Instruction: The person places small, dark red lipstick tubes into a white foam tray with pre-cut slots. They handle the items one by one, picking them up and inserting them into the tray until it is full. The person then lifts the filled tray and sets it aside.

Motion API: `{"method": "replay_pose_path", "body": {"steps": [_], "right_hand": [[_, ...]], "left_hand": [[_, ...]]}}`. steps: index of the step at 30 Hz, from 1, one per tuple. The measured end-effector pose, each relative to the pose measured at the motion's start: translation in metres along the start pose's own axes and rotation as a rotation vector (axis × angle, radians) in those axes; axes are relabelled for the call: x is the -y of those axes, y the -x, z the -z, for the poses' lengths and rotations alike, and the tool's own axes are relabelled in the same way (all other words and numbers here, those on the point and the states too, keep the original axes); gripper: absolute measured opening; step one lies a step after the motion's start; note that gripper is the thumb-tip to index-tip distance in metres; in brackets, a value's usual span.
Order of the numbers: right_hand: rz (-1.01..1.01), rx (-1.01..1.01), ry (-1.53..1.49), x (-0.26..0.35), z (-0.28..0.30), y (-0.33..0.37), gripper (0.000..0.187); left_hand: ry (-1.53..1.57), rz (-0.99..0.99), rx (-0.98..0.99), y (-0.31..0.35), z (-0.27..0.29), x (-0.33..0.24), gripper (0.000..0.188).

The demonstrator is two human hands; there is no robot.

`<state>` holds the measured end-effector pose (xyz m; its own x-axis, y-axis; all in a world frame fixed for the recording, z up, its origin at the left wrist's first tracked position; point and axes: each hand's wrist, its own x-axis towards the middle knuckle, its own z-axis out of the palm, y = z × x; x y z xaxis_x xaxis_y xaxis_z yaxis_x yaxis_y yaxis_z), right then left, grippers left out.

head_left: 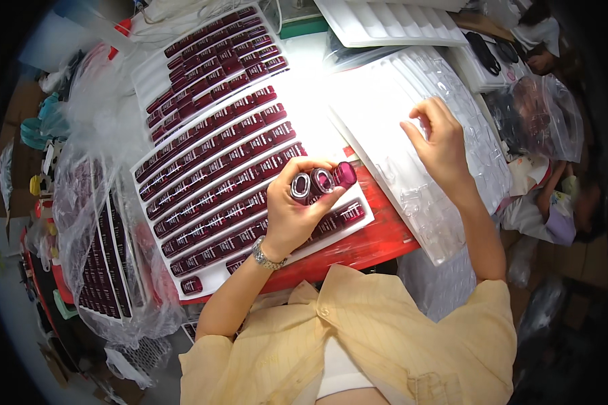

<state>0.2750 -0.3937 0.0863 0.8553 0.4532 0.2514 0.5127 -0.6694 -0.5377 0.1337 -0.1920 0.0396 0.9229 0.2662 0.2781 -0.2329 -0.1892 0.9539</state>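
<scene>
My left hand (300,206) is wrapped round three dark-red bottles (323,180), over the near tray (213,277). My right hand (444,145) is half-curled, apparently empty. Near tray looks mostly filled; front-row gap remains beside the lone bottle (192,285).

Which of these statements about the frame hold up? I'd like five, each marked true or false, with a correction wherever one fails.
1. The left hand holds three small glossy pieces. True.
2. The two hands are clasped together. False: they are apart, with the right hand by the white plastic trays.
3. The left wrist is bare. False: it wears a silver wristwatch.
4. Rows of dark red pieces lie to the left of the white plastic trays. True.
5. The person wears a dark blue shirt. False: the shirt is pale yellow, over something white.
</scene>
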Motion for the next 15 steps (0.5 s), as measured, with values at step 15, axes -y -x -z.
{"method": "replay_pose_path", "body": {"steps": [15], "right_hand": [[0.280, -0.096, -0.525, 0.102, -0.038, -0.041, 0.012]], "left_hand": [[-0.051, -0.222, -0.220, -0.037, 0.031, -0.010, 0.032]]}}
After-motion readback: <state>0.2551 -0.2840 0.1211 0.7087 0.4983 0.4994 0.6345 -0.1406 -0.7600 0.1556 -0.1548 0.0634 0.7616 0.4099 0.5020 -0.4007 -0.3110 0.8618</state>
